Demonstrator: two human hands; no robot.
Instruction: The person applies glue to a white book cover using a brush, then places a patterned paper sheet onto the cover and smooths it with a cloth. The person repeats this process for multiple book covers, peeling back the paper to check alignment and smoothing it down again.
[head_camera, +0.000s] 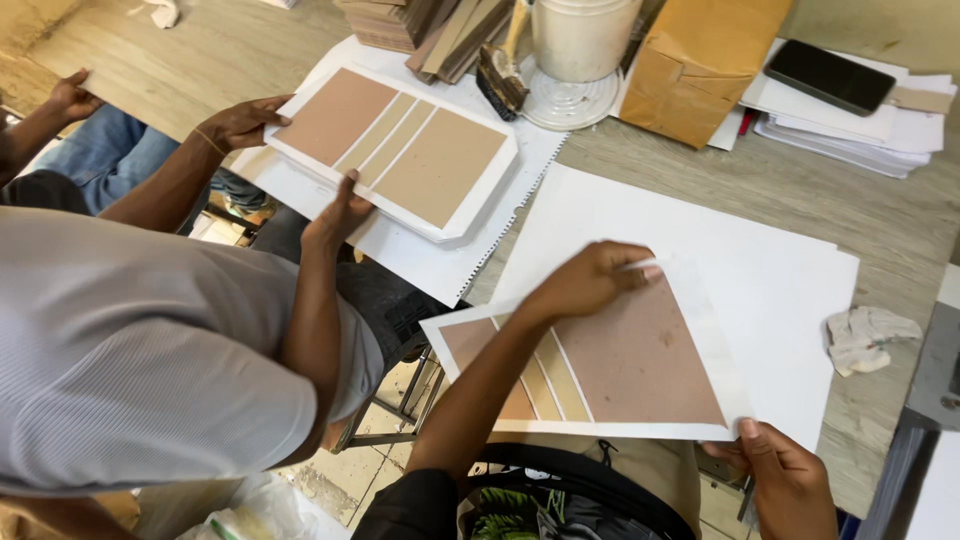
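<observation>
— Grey wood-grain surface (700, 190) ran under everything we had out, with big white sheets (760, 260) spread over it. Where was our piece?

— At the near edge, half off it. We had the book-cover blank (620, 370), a white sheet with brown boards and narrow tan spine strips glued on, lying over the white sheets. Our left hand (590, 280) pressed flat on its upper part, fingers (625, 262) spread and bent down onto the paper, not pinching anything. Our right hand (790, 480) held the lower right corner, thumb on top, the rest of the fingers underneath.

— How did we judge it would handle?

— Light, we thought, and stiff only where the boards sat; the paper margins and the gaps by the strips looked floppy and easy to crease. We reckoned the board edges or corners were the place to hold, with both hands, since it could sag at the spine.

— And beside us?

— Another person (150, 380) in a grey shirt held a similar blank (395, 150) with both hands.

— Any containers?

— One white bucket (580, 35) at the far edge, standing on a round white lid (565, 100), a brush (500, 75) leaning beside it. We could not see into it. A brown paper parcel (700, 60) sat next to it, closed, and a dark phone (828, 76) lay on a paper stack (860, 125). A crumpled rag (870, 338) lay to our right.
</observation>
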